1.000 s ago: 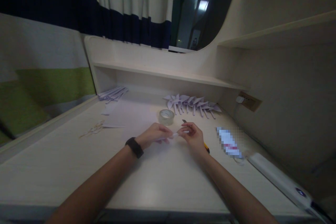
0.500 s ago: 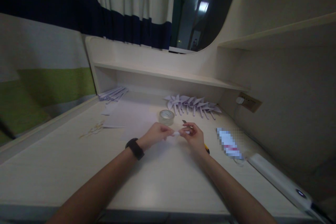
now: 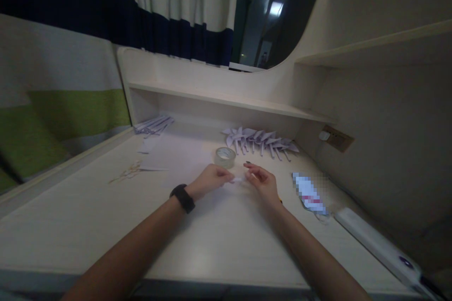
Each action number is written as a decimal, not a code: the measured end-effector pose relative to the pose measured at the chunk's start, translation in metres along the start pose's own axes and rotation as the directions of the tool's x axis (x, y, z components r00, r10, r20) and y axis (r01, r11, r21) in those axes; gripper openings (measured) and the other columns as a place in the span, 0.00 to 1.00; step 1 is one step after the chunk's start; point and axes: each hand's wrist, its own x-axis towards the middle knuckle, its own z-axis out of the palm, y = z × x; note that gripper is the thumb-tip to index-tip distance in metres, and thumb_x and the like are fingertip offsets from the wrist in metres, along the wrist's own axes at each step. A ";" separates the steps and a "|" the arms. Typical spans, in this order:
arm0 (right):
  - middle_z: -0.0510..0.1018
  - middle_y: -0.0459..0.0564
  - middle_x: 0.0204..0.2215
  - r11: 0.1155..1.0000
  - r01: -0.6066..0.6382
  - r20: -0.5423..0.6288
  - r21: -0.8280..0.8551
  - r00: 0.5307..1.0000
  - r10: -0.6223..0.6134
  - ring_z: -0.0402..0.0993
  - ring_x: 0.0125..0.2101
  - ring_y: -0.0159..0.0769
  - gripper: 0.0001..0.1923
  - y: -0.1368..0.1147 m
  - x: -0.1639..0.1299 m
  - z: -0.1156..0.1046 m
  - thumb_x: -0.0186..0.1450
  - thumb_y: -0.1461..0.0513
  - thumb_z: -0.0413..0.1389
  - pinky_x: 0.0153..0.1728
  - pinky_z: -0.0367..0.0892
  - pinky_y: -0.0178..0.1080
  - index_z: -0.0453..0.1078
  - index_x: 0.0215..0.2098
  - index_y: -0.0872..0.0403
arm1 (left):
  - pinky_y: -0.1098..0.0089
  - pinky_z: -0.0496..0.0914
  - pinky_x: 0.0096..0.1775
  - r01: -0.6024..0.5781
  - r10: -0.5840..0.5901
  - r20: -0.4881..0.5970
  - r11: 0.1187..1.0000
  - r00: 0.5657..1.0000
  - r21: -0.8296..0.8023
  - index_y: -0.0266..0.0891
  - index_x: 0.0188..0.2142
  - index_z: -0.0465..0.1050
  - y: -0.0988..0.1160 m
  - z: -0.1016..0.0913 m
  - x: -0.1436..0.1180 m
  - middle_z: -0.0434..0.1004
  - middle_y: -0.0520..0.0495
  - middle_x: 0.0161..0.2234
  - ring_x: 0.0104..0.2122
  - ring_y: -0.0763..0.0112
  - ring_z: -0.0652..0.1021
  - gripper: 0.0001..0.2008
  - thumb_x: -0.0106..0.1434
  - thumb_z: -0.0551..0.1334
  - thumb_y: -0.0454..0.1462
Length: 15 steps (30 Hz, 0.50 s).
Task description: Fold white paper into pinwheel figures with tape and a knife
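A small white paper piece (image 3: pixel 239 179), perhaps rolled or folded, spans the gap between my hands above the desk. My left hand (image 3: pixel 211 180), with a black watch (image 3: pixel 182 198) on its wrist, pinches the left end between thumb and fingers. At the right end, the thumb and fingertips of my right hand (image 3: pixel 264 184) close on it, partly hiding it. Just behind my hands stands a roll of clear tape (image 3: pixel 225 157). Under my right hand lies a mostly covered cutter; only a bit of its yellow and black handle (image 3: pixel 280 201) shows.
White paper sheets (image 3: pixel 183 150) lie behind my left hand, with thin paper sticks (image 3: pixel 154 125) at the back left. Tangled yellowish strips (image 3: pixel 126 172) lie left. Paper pinwheels (image 3: pixel 261 138) line the back. A phone (image 3: pixel 309 194) and a white lamp bar (image 3: pixel 376 240) lie right.
My right hand has shifted slightly and its fingers have moved a little along the paper, covering more of the cutter. My left hand keeps its pinch. The view has moved slightly.
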 end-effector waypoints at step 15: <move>0.76 0.52 0.43 0.988 -0.014 0.156 -0.151 0.987 0.038 0.71 0.45 0.44 0.10 0.012 -0.007 0.004 0.54 0.55 0.63 0.41 0.68 0.45 0.73 0.26 0.53 | 0.74 0.51 0.22 -0.039 0.034 0.062 0.996 0.997 0.075 0.31 0.26 0.75 -0.002 0.004 -0.001 0.57 0.56 0.16 0.18 0.78 0.59 0.19 0.59 0.57 0.46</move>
